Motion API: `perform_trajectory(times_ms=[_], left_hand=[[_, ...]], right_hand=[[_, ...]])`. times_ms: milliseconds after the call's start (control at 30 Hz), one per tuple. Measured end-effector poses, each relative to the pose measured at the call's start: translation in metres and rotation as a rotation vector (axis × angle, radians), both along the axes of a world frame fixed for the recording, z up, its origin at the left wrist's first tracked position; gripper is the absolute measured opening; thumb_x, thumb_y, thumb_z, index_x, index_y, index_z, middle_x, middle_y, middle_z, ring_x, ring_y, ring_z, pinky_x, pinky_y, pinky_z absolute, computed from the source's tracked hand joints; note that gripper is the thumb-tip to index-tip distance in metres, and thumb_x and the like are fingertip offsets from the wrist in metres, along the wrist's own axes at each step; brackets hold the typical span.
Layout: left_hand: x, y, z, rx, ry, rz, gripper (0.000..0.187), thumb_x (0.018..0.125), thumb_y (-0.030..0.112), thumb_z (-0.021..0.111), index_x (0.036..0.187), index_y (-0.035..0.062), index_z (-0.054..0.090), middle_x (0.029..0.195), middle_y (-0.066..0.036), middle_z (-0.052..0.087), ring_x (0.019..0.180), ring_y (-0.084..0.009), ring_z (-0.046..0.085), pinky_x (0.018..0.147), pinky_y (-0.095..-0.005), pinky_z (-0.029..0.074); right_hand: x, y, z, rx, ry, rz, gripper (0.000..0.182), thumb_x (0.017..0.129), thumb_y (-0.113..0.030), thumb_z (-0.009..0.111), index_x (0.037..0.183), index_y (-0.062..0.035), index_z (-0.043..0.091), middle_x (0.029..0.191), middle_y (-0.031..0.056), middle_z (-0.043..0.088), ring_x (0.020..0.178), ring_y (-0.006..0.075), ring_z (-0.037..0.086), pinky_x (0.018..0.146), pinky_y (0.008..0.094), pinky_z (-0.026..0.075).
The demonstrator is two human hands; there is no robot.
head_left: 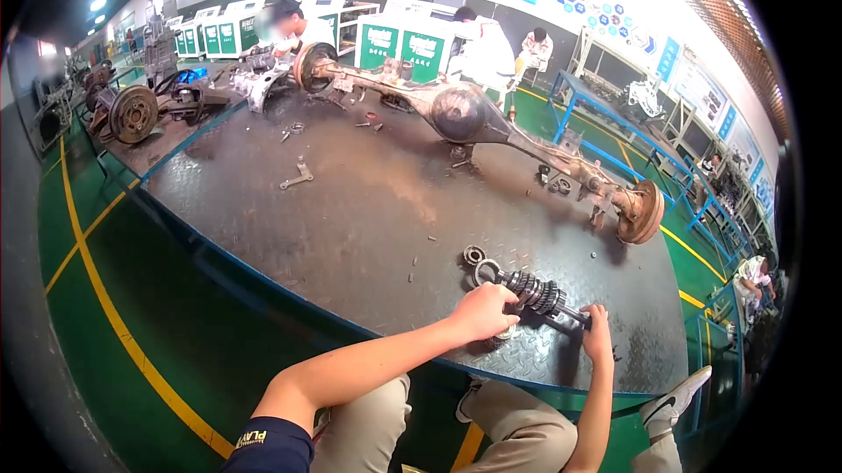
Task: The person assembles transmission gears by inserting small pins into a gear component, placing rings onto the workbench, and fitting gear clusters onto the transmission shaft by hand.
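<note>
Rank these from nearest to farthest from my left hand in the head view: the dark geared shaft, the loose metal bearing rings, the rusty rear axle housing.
1. Dark geared shaft: under the left hand.
2. Loose metal bearing rings: just beyond, on the plate.
3. Rusty rear axle housing: far across the table.

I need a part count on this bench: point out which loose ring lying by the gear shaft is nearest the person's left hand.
The larger ring, lying against the gear shaft end, is nearest the left hand. The smaller dark ring lies farther up the table.
</note>
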State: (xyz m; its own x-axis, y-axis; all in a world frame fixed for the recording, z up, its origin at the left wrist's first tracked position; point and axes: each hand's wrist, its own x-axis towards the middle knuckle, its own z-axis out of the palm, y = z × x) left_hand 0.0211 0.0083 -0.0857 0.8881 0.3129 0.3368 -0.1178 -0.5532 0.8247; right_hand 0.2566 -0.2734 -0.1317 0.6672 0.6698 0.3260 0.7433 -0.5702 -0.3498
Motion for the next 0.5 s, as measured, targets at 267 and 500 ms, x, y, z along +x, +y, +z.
perform_trajectory(times_ms=[267,500], left_hand=[[-0.006,0.001,0.015,0.041,0.061,-0.036,0.036,0.075,0.023,0.075,0.103,0.0003,0.073,0.088,-0.022,0.070,0.082,-0.0360,0.069,0.076,-0.0425,0.054],[0.000,-0.001,-0.001,0.023,0.007,-0.023,0.037,0.074,0.022,0.075,0.103,-0.0002,0.073,0.089,-0.022,0.070,0.083,-0.0341,0.070,0.075,-0.0417,0.054]], right_hand=[[-0.012,0.024,0.015,-0.082,0.064,-0.003,0.081,0.064,0.020,0.054,0.139,-0.0103,0.047,0.131,0.0175,0.048,0.126,0.0392,0.046,0.108,0.0396,0.039],[-0.023,0.062,0.023,0.014,0.249,0.046,0.084,0.061,0.013,0.068,0.139,-0.0063,0.046,0.128,0.0174,0.051,0.122,0.0373,0.051,0.106,0.0402,0.042]])
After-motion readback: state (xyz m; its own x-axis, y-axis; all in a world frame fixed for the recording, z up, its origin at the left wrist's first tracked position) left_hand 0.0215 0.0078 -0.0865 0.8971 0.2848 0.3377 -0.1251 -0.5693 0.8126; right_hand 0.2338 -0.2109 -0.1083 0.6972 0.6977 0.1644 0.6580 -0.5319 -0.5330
